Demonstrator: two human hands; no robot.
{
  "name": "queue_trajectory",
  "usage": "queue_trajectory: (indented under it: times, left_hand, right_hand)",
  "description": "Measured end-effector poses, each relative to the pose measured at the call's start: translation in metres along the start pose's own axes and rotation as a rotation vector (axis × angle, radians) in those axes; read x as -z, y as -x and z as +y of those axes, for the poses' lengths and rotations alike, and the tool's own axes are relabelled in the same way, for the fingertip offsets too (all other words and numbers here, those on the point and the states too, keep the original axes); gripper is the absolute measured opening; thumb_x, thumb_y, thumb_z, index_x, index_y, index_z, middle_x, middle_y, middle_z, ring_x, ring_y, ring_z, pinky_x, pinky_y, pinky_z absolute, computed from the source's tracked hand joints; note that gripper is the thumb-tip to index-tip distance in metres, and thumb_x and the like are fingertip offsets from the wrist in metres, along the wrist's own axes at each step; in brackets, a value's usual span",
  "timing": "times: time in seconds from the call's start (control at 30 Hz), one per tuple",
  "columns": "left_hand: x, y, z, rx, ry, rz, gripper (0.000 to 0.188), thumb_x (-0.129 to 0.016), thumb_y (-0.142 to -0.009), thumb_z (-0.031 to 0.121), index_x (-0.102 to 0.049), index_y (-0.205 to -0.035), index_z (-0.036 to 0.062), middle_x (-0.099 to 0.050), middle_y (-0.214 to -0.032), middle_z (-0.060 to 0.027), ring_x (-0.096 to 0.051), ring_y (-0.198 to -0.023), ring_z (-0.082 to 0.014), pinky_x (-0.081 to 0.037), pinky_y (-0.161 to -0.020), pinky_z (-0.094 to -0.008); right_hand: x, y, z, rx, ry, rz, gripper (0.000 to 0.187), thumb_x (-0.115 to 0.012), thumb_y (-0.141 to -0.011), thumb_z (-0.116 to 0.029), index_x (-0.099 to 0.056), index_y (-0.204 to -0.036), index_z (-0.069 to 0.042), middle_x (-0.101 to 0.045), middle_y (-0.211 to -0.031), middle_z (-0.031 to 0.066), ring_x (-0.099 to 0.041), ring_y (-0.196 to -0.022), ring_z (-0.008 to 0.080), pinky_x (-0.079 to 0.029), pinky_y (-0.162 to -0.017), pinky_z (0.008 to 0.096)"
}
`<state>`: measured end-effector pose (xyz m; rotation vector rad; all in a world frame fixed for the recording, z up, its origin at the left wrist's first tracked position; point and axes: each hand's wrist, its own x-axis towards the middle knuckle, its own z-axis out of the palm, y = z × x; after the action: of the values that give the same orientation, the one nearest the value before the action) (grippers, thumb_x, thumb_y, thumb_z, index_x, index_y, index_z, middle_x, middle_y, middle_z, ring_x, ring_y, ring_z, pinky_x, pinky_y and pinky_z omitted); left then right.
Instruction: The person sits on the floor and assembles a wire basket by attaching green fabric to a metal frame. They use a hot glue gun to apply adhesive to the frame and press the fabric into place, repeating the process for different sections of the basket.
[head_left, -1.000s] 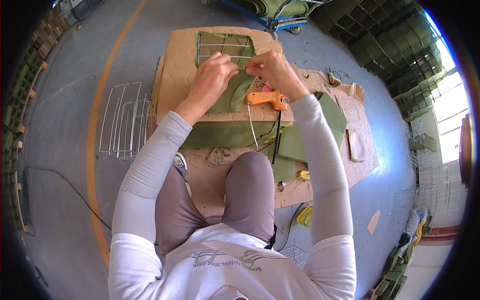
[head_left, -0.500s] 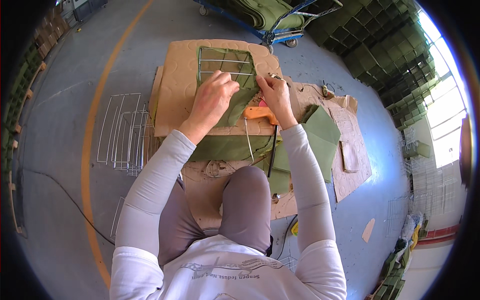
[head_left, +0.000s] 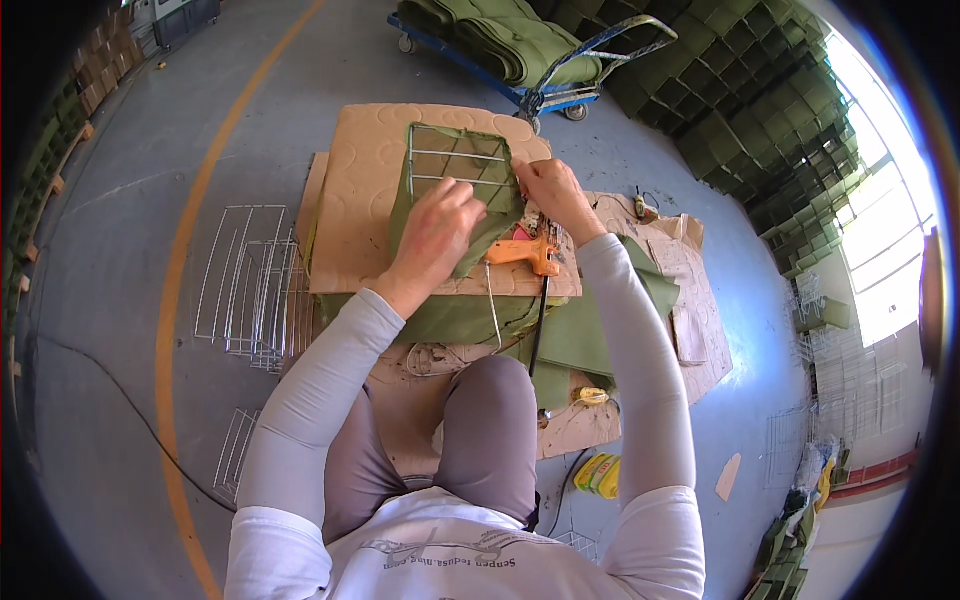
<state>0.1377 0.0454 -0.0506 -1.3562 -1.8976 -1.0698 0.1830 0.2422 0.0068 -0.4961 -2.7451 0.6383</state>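
Note:
A wire frame [head_left: 460, 181] with green fabric [head_left: 478, 215] around it stands on a cardboard-topped block in front of me. My left hand [head_left: 438, 235] is closed in a pinch at the frame's near side, over the fabric; whatever lies between its fingertips is hidden. At the right edge of the frame, my right hand [head_left: 562, 195] pinches the border of the green fabric. Just below the right hand an orange glue gun [head_left: 522, 254] lies on the cardboard [head_left: 365, 190], its white cord [head_left: 494, 310] hanging over the near edge.
Bare wire frames [head_left: 255, 285] stand on the floor at left. Green sheets [head_left: 575, 335] and cardboard lie at right, with a yellow package [head_left: 597, 476] nearer me. A blue trolley [head_left: 560, 97] carries green rolls; stacked green boxes [head_left: 720, 120] line the far right.
The view has shifted, so the block sits lower in the picture. My right hand has moved off the glue gun's right end, which now shows. The left hand stays by the frame's near side.

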Motion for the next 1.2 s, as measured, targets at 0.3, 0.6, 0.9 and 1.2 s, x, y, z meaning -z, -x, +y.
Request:
queue_trajectory:
  times: [0.3, 0.6, 0.9, 1.2]
  left_hand:
    - [0.002, 0.003, 0.000, 0.045, 0.001, 0.010, 0.007, -0.069, -0.077, 0.001, -0.067, -0.084, 0.0004, -0.056, -0.081, -0.0090, -0.056, -0.085, -0.0259, -0.050, -0.074, -0.0365]
    - [-0.002, 0.004, 0.002, 0.031, -0.008, 0.028, 0.006, -0.068, -0.078, 0.002, -0.066, -0.083, 0.0005, -0.055, -0.082, -0.0086, -0.056, -0.086, -0.0255, -0.050, -0.076, -0.0364]
    - [0.005, 0.009, 0.006, 0.041, -0.006, 0.024, 0.005, -0.068, -0.079, 0.003, -0.065, -0.082, 0.0011, -0.055, -0.081, -0.0082, -0.055, -0.085, -0.0252, -0.049, -0.075, -0.0359]
    - [0.060, -0.037, -0.013, 0.348, 0.167, 0.099, 0.015, -0.066, -0.090, 0.018, -0.070, -0.098, 0.0065, -0.065, -0.092, -0.0100, -0.060, -0.095, -0.0286, -0.052, -0.078, -0.0397]
  right_hand:
    - [-0.029, -0.008, 0.000, 0.066, 0.126, 0.130, 0.041, -0.055, -0.091, -0.036, -0.070, -0.080, 0.001, -0.067, -0.082, 0.0253, -0.065, -0.083, 0.0423, -0.051, -0.077, 0.0495]
    - [-0.033, -0.009, 0.000, 0.057, 0.277, 0.141, 0.042, -0.055, -0.092, -0.037, -0.070, -0.080, 0.000, -0.068, -0.082, 0.0231, -0.067, -0.083, 0.0409, -0.051, -0.076, 0.0499]
    - [-0.040, 0.024, -0.005, 0.036, 0.178, 0.255, 0.046, -0.052, -0.096, -0.040, -0.069, -0.081, 0.000, -0.067, -0.081, 0.0241, -0.066, -0.080, 0.0417, -0.051, -0.073, 0.0505]
    - [-0.034, 0.046, -0.004, 0.062, 0.169, 0.275, 0.043, -0.052, -0.097, -0.036, -0.067, -0.078, -0.001, -0.065, -0.076, 0.0229, -0.064, -0.075, 0.0417, -0.051, -0.069, 0.0502]
